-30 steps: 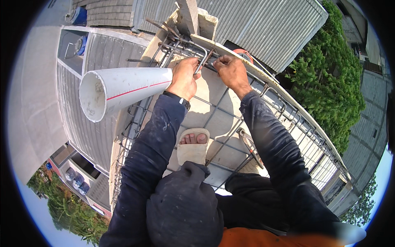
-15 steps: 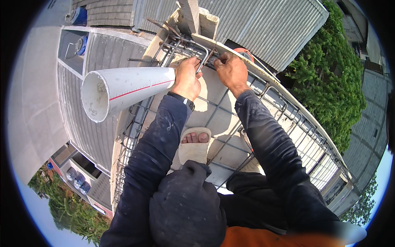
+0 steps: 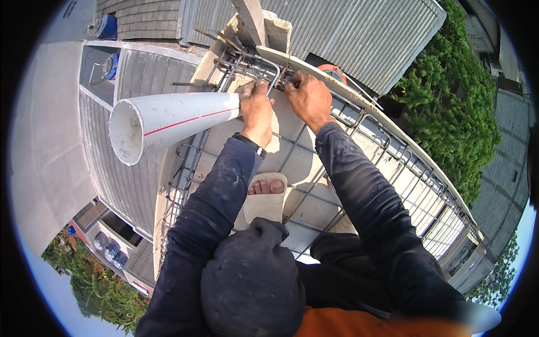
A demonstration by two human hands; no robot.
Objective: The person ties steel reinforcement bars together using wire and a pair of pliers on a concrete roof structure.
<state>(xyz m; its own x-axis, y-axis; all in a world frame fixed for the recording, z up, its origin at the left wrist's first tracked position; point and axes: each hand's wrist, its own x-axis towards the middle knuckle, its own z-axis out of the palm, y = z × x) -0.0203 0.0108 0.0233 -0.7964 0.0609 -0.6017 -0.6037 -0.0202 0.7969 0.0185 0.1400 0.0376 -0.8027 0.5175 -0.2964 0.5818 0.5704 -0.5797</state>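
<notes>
My left hand (image 3: 256,115) is at the bent steel rebar (image 3: 275,72) near the top of a reinforcement cage, its fingers around a bar. Beside it, to the left, lies a wide grey plastic pipe (image 3: 174,118) with a red line along it, its narrow-looking far end against that hand. My right hand (image 3: 309,101) is closed in a pinch just right of the bend, at the bar joint; whatever is between its fingertips is too small to make out.
Pale formwork boards (image 3: 300,63) edge the mesh (image 3: 300,140), where my sandalled foot (image 3: 264,205) rests. A wooden post (image 3: 250,19) stands at the top. Beyond are corrugated roofs (image 3: 365,39), a leafy tree (image 3: 449,106) and an orange object (image 3: 331,71).
My right hand has edged left toward the bar bend. My left hand has shifted slightly downward in the picture, still at the rebar. The pipe is almost unmoved.
</notes>
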